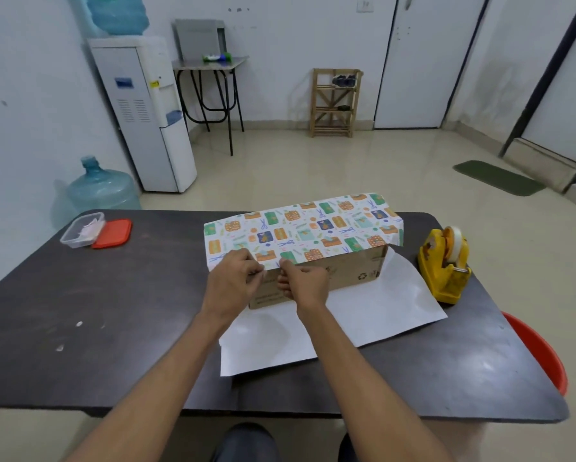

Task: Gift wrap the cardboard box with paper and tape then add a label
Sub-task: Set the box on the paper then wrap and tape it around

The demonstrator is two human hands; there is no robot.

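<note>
Two bare forearms reach forward from the near edge of the dark counter [113, 328], with dark-clad knees just visible below it. Between the arms, the white underside of the wrapping paper [363, 315] lies flat on the counter, running under the cardboard box [353, 271] and out toward the viewer and to the right.

The box sits on that sheet near the counter's middle, its long brown front side bare and printed with a recycling mark. The patterned side of the paper is folded over the box top and ends along the top front edge.

Both hands meet at that edge on the box's left part. The left hand [233, 278] has a closed grip, fingertips pinching the paper's edge against the box. The right hand [305, 281] is just beside it, thumb and fingers also closed on the edge of the paper; whether a bit of tape sits between the fingers cannot be told.

To the right of the box stands a yellow tape dispenser [445, 265], touching the white sheet's corner. An orange bin [543, 351] shows beyond the counter's right edge. At the far left of the counter sits a clear container [80, 230] with its red lid [113, 233] beside it.
</note>
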